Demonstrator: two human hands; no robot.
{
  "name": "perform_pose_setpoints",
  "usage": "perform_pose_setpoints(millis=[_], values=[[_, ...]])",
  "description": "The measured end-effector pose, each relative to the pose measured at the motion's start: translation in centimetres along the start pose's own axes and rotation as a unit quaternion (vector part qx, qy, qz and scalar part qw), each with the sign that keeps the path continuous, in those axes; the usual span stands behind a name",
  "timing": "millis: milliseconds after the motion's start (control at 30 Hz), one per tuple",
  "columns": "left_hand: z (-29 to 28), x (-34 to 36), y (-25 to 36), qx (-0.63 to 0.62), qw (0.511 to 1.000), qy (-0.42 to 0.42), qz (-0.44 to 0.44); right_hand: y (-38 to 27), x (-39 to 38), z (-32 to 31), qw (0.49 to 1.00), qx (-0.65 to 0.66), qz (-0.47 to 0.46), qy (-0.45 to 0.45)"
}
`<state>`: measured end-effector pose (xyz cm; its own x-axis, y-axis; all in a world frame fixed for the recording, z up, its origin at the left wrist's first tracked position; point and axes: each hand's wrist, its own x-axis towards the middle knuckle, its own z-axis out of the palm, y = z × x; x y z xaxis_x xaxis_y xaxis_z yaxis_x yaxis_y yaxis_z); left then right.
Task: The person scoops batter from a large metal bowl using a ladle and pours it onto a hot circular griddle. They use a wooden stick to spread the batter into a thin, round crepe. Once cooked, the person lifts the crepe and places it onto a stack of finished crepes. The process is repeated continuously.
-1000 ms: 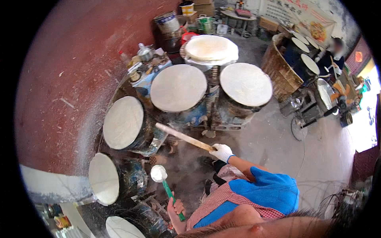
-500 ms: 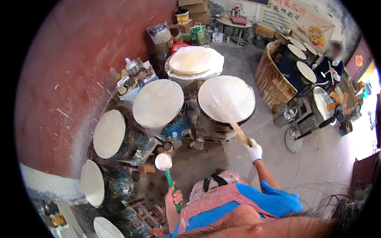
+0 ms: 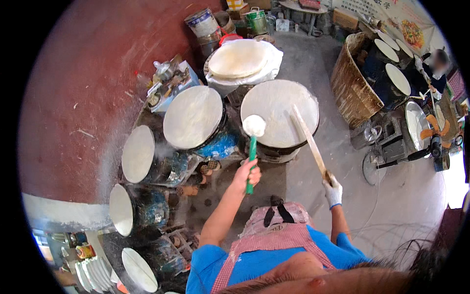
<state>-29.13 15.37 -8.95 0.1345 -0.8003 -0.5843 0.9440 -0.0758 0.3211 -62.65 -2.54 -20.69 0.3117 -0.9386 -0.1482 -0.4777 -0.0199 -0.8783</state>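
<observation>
My left hand (image 3: 246,175), bare, is closed round the green handle of a ladle (image 3: 254,126). White batter fills the ladle's bowl, which hangs over the near left part of a round griddle (image 3: 276,95). In my right hand (image 3: 333,191), which wears a white glove, is a long, flat wooden spreader (image 3: 309,137). Its tip is over the right half of the same griddle and throws a shadow on the pale surface. Behind the griddle, a stack of thin round flatbreads (image 3: 240,59) lies on white sheeting.
More round griddles curve round to my left, the nearest in line being a pale one (image 3: 193,117). Bowls and a metal pot (image 3: 164,71) crowd a small stand by the red wall. At right are a rusty curved screen (image 3: 355,81), a fan (image 3: 431,132) and another person (image 3: 435,63).
My left hand has brought the ladle up and right, over the griddle. The spreader has lifted and swung right with my right hand. The griddle's surface looks greyer than before, and the view has shifted.
</observation>
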Motion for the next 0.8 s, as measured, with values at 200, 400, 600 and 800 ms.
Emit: perform_pose_setpoints(millis=[200, 400, 600, 800], values=[[4.6, 10.6, 0.0, 0.123, 0.988, 0.095, 0.013, -1.7, -2.5, 0.9, 1.0, 0.027, -0.007, -0.004], [4.7, 11.2, 0.1, 0.124, 0.985, 0.116, 0.005, -4.1, -2.6, 1.6, 0.994, -0.095, 0.023, -0.043], [3.7, 2.8, 2.4, 0.008, 0.997, -0.076, -0.001, -2.7, -3.2, 0.3, 0.99, -0.087, -0.101, 0.051], [2.4, -1.1, 2.2, -0.058, 0.997, -0.021, -0.04, -5.1, -2.3, 1.1, 0.977, -0.201, -0.077, -0.003]])
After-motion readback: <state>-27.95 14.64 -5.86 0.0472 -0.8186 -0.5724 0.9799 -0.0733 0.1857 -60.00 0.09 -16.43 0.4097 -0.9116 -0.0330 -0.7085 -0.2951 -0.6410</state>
